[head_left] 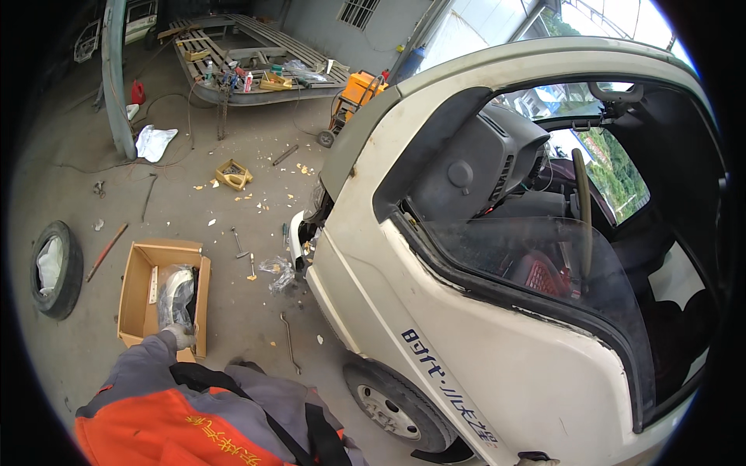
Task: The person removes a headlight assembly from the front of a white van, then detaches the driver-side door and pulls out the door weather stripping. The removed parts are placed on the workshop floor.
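Note:
My left hand (179, 335), in a pale glove, is closed on the near edge of an open cardboard box (203, 311); its fingertips are partly hidden. Inside the box, right by the glove, lies a curved part wrapped in clear plastic (177, 297), with white and dark areas. A narrow white strip (153, 285) rests along the box's left side. Only a bit of my right hand (538, 462) shows at the lower edge. Its fingers appear to curl at a black door handle (533, 455) on the white truck cab (466, 342); the rest is cut off.
The cab fills the right side, its front wheel (392, 412) close by. On the floor lie a loose tyre (58, 272), a red bar (106, 252), a wrench (289, 342), a yellow tray (233, 175) and scattered fragments. Farther off stand a metal frame (256, 97) and a yellow wheeled machine (359, 92).

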Motion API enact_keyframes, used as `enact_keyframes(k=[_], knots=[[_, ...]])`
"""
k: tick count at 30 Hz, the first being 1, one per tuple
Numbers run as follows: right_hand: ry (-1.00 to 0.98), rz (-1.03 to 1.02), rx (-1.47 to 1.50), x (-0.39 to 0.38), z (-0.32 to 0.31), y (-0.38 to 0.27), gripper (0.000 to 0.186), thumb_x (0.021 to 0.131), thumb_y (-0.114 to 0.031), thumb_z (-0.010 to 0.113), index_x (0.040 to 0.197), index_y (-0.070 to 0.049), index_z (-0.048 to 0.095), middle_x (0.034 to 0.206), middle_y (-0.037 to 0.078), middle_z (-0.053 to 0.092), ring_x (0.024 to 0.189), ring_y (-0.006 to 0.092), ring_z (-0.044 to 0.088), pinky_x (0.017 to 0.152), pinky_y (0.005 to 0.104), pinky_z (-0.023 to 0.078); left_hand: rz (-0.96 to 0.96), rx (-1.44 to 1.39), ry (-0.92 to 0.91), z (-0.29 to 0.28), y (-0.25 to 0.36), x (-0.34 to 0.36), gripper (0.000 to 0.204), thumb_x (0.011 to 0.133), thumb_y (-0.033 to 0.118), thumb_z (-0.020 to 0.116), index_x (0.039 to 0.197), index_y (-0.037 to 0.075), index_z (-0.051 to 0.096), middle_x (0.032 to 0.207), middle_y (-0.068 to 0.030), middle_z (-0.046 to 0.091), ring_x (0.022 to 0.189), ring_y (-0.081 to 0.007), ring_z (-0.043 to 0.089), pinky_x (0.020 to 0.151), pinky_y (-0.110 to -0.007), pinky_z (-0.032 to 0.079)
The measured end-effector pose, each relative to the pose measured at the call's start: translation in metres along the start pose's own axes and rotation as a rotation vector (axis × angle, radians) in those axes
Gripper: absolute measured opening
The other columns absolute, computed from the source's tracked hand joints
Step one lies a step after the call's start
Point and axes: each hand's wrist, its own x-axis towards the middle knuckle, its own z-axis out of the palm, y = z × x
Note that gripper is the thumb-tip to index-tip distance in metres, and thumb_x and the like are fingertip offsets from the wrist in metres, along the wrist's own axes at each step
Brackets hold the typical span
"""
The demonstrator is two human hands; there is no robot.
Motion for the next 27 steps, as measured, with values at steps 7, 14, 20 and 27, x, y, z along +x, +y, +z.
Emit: enact_keyframes(k=[7,14,20,27], knots=[[0.141,-0.146,-0.45,0.008,-0.065,0.049,0.142,0.064,-0.027,0.097,0.164,0.003,0.001,0.163,0.038,0.02,0.145,0.0471,0.04,0.12,0.0478,0.041,-0.127,-0.179,-0.047,0.006,-0.005,0.015,0.053,0.085,0.046,0.068,0.12,0.007,0.078,0.116,-0.0199,0.076,0.11,-0.0325,0.073,0.098,-0.041,0.055],[0.326,-0.211,-0.585,-0.057,-0.146,0.055,0.109,0.083,-0.022,0.082,0.165,-0.006,0.012,0.159,0.03,0.031,0.134,0.0449,0.048,0.112,0.0534,0.045,-0.032,-0.155,-0.33,0.015,-0.018,0.014,0.049,0.088,0.047,0.066,0.115,0.007,0.079,0.098,-0.01,0.08,0.088,-0.0207,0.076,0.085,-0.038,0.059],[0.375,0.075,-0.04,-0.198,-0.155,-0.027,0.077,0.098,-0.048,0.069,0.159,-0.022,0.031,0.143,0.015,0.051,0.119,0.0328,0.055,0.093,0.0492,0.054,-0.014,-0.075,-0.241,-0.016,-0.09,0.02,0.049,0.087,0.044,0.066,0.114,0.005,0.079,0.099,-0.0131,0.08,0.09,-0.0252,0.076,0.086,-0.04,0.058],[0.447,0.429,0.605,-0.285,-0.183,-0.135,0.063,0.102,-0.057,0.059,0.152,-0.023,0.04,0.133,0.01,0.058,0.111,0.0287,0.056,0.087,0.0466,0.054,-0.19,-0.048,-0.319,-0.043,-0.134,-0.018,0.047,0.089,0.038,0.066,0.119,0.002,0.076,0.099,-0.0126,0.08,0.088,-0.0231,0.076,0.082,-0.037,0.06]])
